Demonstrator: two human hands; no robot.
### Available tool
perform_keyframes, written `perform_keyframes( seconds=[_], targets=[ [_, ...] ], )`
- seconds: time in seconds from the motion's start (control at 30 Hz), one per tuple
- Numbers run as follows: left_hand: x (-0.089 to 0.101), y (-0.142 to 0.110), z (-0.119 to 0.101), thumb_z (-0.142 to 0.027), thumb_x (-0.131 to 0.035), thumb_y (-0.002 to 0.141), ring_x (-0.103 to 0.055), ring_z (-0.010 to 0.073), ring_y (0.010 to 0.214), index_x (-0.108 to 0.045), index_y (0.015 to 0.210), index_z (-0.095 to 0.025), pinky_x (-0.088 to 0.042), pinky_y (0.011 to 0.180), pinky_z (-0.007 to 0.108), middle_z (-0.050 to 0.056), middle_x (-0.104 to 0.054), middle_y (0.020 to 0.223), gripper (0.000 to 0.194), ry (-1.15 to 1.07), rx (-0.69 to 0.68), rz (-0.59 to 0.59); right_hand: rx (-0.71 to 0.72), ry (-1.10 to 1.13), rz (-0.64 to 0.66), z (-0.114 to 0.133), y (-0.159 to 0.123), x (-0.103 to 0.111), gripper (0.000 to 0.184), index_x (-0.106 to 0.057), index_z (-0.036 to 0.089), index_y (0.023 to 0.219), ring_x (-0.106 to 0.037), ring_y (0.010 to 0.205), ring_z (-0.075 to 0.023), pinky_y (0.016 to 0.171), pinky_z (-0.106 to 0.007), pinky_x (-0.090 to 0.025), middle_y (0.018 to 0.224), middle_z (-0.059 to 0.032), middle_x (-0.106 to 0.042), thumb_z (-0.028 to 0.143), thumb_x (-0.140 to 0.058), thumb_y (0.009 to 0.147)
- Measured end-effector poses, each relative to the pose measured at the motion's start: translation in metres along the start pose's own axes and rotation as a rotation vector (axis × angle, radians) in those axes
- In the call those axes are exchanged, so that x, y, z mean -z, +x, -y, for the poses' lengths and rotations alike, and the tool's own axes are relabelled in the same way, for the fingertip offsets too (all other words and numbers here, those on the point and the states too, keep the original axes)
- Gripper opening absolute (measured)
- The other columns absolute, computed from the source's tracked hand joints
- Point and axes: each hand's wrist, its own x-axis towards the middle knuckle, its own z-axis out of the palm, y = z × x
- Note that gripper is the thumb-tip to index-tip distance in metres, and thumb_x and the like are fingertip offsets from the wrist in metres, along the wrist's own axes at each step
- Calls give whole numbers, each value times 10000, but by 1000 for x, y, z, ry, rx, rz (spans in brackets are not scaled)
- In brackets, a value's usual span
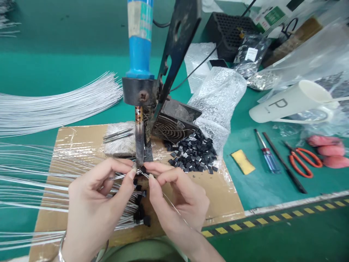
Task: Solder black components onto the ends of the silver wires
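A blue-handled soldering iron hangs tip down from a black metal bracket. Just under its tip, my left hand pinches the end of a white wire between thumb and forefinger. My right hand is closed on a thin solder wire, which trails back across the palm. Between the fingertips of both hands sits a small black part; exactly which fingers touch it is unclear. Below lie several white wires with black ends, partly hidden by my left hand.
A pile of small black pieces lies on the cardboard, beside a black fan. A wire bundle is at left. At right are a yellow sponge, screwdriver, orange-handled pliers and white mug.
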Motion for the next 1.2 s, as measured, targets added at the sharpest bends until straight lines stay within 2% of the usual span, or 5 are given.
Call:
perform_keyframes(
  seconds=[0.5, 0.9, 1.07, 1.2],
  targets=[
    [0, 0, -1, -242, -777, 810, -720, 99, 656, -783, 729, -270, -528, 545, 113, -37, -818, 798, 85, -16, 2, -3, 25, -30, -4, -3, -1, 0, 221, -695, 241, 898, -845, 1067, -156, 975, -226, -644, 1164, 1, -868, 27, -742, 930],
    [0, -1, 0, -245, -775, 821, -724, 108, 669, -783, 745, -275, -518, 532, 134, -35, -822, 817, 82, -5, -3, -9, 51, -49, -18, -2, -1, -2, 216, -701, 237, 897, -854, 1035, -159, 939, -218, -655, 1167, -11, -873, 29, -750, 925],
    [0, -2, 1, -277, -780, 829, -734, 130, 704, -784, 747, -282, -446, 452, 141, -31, -823, 812, 82, 32, -9, 2, 78, -74, -38, -2, 0, -3, 207, -696, 226, 883, -859, 987, -159, 906, -217, -664, 1125, -32, -877, 28, -741, 922],
    [-1, -3, 1, -267, -775, 837, -705, 109, 653, -775, 747, -280, -478, 488, 145, -44, -816, 811, 91, 27, -18, 0, 129, -98, -42, -3, -1, -4, 202, -701, 217, 895, -859, 947, -153, 881, -209, -666, 1109, -45, -877, 21, -745, 915]
  ],
)
